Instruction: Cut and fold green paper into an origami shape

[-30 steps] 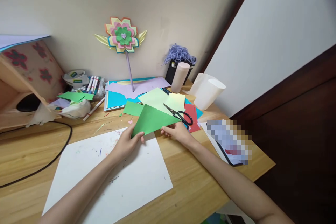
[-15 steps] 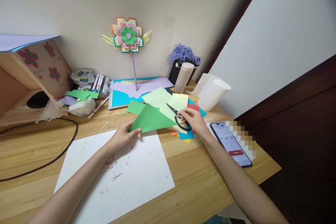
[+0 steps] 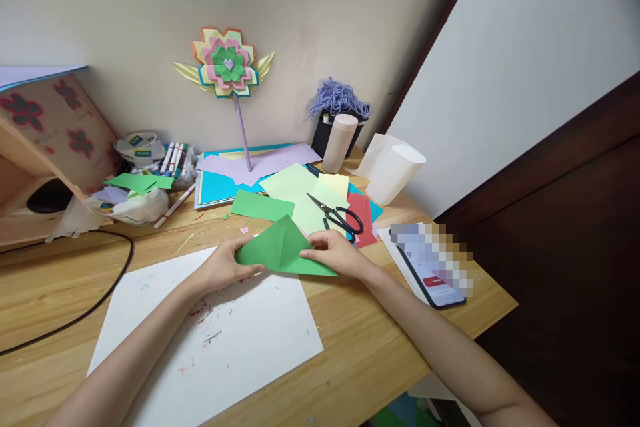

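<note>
Head view: a green sheet (image 3: 280, 250) is held in both hands, just above the near side of the paper pile and over the far edge of a white sheet (image 3: 250, 347) on the bench (image 3: 350, 327). Step in hand, as judged: folding or crease work. 1 ridge is seen running from the top point down toward the lower edge, with the faces tilted to either side. Layer count can't be told.

Left hand (image 3: 227, 265): nearly closed around the left corner, thumb laid along the lower edge, other fingers partly hidden behind the paper. Right hand (image 3: 335, 253): fingers curled, thumb and index closed on the right slope, lower right corner left free below. How firmly either grip is set can't be told.

Scissors (image 3: 323, 206) are left unheld on the pale green paper (image 3: 290, 187), blades a little apart, beyond the right hand. A green strip (image 3: 263, 205) is laid just beyond the held sheet, red paper (image 3: 363, 210) to the right.

Next move, as judged: edges should be matched before any crease is pressed. 1 side should be kept pinned while pressure is run along the fold by the other; flat backing would be needed, and the white sheet is within reach. Risk: if pressed in midair, the ridge could be skewed, or the free corner bent.
</note>
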Demonstrator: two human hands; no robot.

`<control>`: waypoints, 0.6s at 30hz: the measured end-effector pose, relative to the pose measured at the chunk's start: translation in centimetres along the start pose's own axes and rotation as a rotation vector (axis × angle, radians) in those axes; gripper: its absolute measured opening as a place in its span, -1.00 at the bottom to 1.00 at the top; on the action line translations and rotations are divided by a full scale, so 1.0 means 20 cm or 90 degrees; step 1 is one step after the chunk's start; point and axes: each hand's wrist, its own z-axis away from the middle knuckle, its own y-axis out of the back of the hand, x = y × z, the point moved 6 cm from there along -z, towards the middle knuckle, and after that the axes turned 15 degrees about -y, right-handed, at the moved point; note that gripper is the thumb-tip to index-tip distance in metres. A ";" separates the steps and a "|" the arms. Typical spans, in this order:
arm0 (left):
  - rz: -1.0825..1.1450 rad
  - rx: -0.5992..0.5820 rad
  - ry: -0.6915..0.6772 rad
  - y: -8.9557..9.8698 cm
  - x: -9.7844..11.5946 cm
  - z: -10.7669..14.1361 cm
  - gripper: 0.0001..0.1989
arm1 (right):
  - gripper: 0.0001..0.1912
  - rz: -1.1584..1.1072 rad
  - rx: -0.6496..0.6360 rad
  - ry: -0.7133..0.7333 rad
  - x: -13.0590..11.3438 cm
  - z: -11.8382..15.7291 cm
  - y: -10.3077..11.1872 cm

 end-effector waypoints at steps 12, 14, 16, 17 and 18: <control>0.122 0.221 0.031 0.17 -0.13 -0.02 -0.54 | -0.56 0.027 0.123 0.019 -0.01 0.00 0.14; 0.139 0.258 0.028 0.21 -0.13 -0.02 -0.53 | -0.55 0.017 0.134 0.018 0.00 -0.01 0.15; 0.160 0.239 0.017 0.19 -0.12 -0.02 -0.51 | -0.54 0.007 0.132 0.019 0.00 -0.01 0.15; 0.164 0.219 0.011 0.18 -0.11 -0.02 -0.50 | -0.54 0.003 0.125 0.021 0.00 -0.01 0.13; 0.161 0.203 0.007 0.16 -0.11 -0.02 -0.49 | -0.55 0.000 0.115 0.022 0.00 -0.01 0.12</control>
